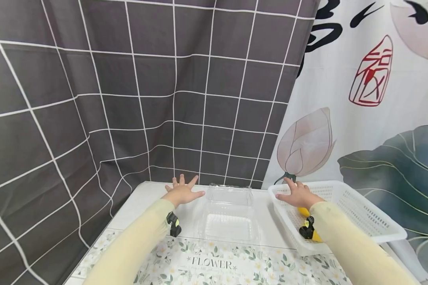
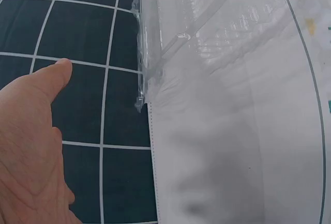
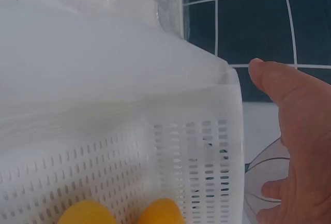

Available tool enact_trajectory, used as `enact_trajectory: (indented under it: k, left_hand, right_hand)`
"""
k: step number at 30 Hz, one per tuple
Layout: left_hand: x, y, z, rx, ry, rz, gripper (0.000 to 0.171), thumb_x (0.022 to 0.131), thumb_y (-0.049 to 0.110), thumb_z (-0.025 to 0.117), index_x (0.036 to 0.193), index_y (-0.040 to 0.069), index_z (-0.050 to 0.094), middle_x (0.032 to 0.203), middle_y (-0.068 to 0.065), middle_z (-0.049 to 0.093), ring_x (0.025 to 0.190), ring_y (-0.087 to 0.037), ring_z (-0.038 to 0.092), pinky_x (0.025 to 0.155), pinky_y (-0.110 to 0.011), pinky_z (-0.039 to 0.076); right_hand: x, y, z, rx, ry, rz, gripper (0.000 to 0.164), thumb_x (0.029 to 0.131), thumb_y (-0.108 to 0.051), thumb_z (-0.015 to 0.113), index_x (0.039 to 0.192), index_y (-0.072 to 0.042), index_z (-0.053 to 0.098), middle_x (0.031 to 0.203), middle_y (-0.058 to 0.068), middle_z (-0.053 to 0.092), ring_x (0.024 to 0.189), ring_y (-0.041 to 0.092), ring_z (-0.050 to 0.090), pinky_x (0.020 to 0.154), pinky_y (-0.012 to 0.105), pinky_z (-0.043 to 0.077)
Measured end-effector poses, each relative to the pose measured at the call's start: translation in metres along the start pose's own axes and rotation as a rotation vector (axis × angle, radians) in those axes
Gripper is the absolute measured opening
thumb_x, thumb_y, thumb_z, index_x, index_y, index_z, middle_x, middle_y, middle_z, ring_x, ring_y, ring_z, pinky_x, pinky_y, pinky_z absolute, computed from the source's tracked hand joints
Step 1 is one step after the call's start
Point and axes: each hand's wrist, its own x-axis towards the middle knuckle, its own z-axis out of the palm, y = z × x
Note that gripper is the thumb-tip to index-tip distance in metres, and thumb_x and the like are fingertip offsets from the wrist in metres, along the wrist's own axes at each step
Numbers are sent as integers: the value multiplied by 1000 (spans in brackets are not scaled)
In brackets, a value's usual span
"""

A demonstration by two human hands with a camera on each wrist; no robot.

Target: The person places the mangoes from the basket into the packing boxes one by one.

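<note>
My left hand (image 1: pixel 182 193) is held over the back left of the table, fingers spread and nothing in it. Just to its right lies a clear plastic clamshell box (image 1: pixel 230 225), its lid raised at the back. My right hand (image 1: pixel 299 195) hovers above the left part of a white perforated basket (image 1: pixel 363 206), fingers extended and holding nothing. Inside the basket are yellow rounded things (image 3: pixel 87 214), partly hidden by the right wrist in the head view; their kind is unclear. Thumb and palm of each hand show in the wrist views, apart from box and basket.
A white tabletop (image 1: pixel 146 194) carries a floral cloth (image 1: pixel 207 263) printed "FLOWER" along its front. Behind hangs a dark grid-patterned curtain (image 1: pixel 157 111), with a white curtain (image 1: pixel 342 118) of flower prints at the right. The basket overhangs towards the right side.
</note>
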Motion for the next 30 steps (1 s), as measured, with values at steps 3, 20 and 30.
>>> enact_trajectory:
  k: [3,20,30]
  left_hand:
    - [0,0,1,-11,-10,0,86,95,72,41,164,28,14,163,-34,-3,146,-62,-7,108,-84,-1]
    - [4,7,28,-453,79,56,74,105,52,39,164,18,11,163,-33,9,147,-59,6,113,-79,11]
    - [3,17,49,-697,95,96,71,106,46,37,164,17,11,166,-24,13,152,-47,12,117,-73,13]
  right_hand:
    - [-1,2,-1,2,7,-2,96,95,-59,59,159,-3,14,151,50,10,134,74,13,101,85,24]
    - [9,-38,25,389,300,-55,77,104,-35,52,159,3,14,159,36,17,143,56,24,116,68,26]
    - [8,-71,63,597,352,-57,67,105,-27,51,158,0,21,161,30,21,147,48,25,120,57,29]
